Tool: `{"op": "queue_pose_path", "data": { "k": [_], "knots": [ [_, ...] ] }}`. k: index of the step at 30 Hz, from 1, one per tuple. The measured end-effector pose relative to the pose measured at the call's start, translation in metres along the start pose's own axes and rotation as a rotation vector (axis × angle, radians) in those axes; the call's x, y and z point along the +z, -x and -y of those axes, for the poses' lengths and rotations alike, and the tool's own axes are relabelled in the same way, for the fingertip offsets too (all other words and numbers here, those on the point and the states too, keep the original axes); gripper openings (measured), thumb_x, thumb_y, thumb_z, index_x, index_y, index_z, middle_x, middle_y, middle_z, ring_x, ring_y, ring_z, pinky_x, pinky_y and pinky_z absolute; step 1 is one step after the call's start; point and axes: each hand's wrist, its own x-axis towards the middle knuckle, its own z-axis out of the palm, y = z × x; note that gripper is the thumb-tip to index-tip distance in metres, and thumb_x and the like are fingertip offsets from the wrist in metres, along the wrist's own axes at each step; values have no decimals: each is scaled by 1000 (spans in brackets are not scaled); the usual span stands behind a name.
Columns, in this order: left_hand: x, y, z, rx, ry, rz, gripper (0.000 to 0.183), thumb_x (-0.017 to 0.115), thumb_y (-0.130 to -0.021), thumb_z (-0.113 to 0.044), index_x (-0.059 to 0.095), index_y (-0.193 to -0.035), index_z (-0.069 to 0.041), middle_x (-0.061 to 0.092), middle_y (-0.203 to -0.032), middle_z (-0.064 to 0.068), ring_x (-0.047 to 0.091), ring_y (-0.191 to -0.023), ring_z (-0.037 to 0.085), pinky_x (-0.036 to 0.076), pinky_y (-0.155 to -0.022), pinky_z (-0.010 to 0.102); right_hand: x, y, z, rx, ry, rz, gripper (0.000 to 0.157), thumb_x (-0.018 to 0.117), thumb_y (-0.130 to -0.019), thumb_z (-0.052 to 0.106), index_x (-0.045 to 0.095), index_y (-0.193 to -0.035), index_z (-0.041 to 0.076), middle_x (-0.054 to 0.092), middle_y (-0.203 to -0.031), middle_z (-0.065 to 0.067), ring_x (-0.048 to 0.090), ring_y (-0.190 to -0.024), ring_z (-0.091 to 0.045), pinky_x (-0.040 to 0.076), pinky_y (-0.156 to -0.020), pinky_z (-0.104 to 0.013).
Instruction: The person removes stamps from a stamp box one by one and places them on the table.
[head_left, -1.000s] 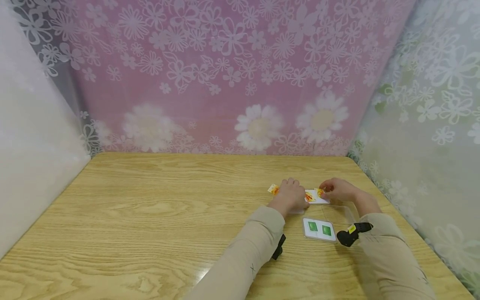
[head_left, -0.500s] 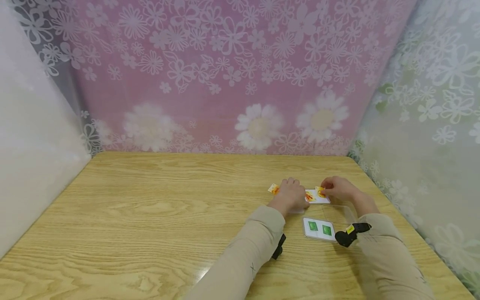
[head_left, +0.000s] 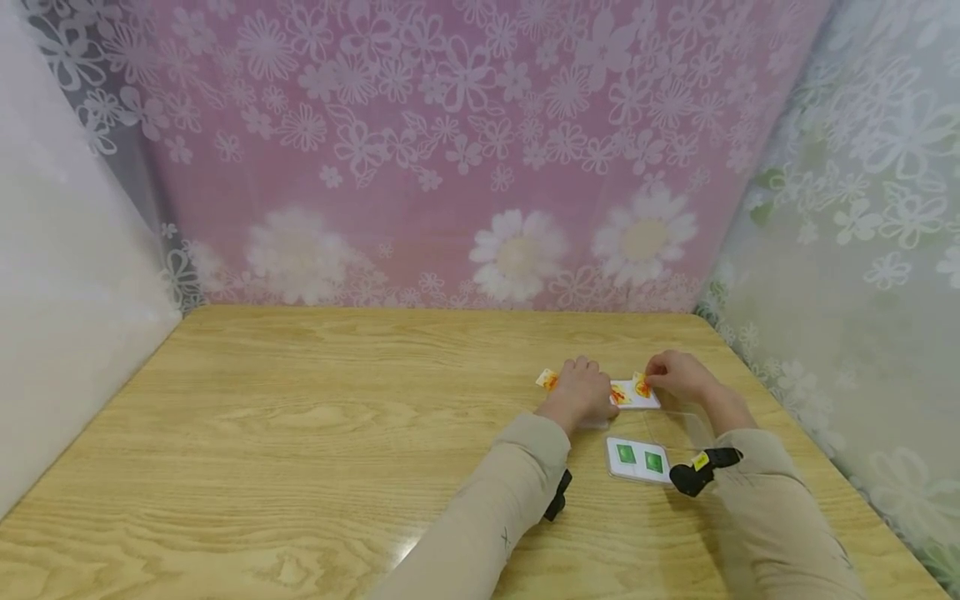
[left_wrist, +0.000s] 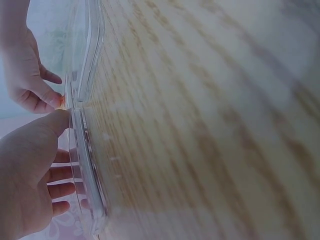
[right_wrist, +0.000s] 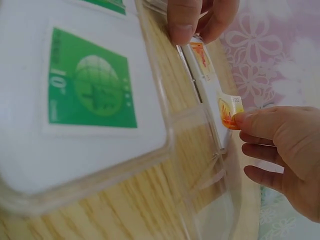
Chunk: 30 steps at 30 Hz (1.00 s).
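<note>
The right hand (head_left: 681, 377) is pinching the orange stamp (right_wrist: 229, 110) by its edge, above the white card's (head_left: 637, 402) right end. The card's long axis is running sideways; the stamp's is staying unclear. The left hand (head_left: 580, 392) is holding the card, fingers parted.

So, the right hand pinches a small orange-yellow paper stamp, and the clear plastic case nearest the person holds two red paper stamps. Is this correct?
Not quite: the two paper stamps in that clear plastic case are green, as the head view shows. The right hand does pinch the small orange-yellow paper stamp.
</note>
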Motion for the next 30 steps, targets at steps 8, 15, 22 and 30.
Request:
{"op": "queue_pose_path", "data": {
  "k": [8, 15, 22, 30],
  "knots": [
    [1, 3, -1, 3, -3, 5, 41, 48, -90, -56, 60, -111, -24, 50, -108, -6, 40, -103, 13, 31, -93, 30, -7, 4, -2, -3, -41, -7, 10, 58, -90, 9, 63, -86, 2, 62, -78, -5, 51, -70, -17, 42, -64, -33],
    [3, 3, -1, 6, -6, 11, 41, 47, -90, -56, 60, -111, -24, 50, -109, -6, 39, -103, 13, 31, -93, 31, -13, 5, 3, -2, -76, -40, 13, 56, -92, 9, 63, -91, -2, 64, -85, -12, 55, -75, -21, 44, -67, -36],
    [3, 1, -1, 7, -13, 4, 41, 46, -90, -56, 60, -111, -23, 50, -109, -5, 39, -103, 14, 31, -93, 31, -16, 1, 5, 39, -119, -81, 18, 55, -94, 12, 61, -94, -5, 62, -91, -20, 53, -77, -26, 43, -66, -36],
    [1, 0, -1, -1, -3, 4, 43, 48, -90, -56, 60, -114, -22, 50, -113, -5, 40, -107, 14, 31, -95, 32, -15, -10, 11, 51, -119, -79, 22, 56, -93, 17, 63, -96, -4, 63, -92, -17, 55, -81, -25, 43, -69, -37]
  ]
}}
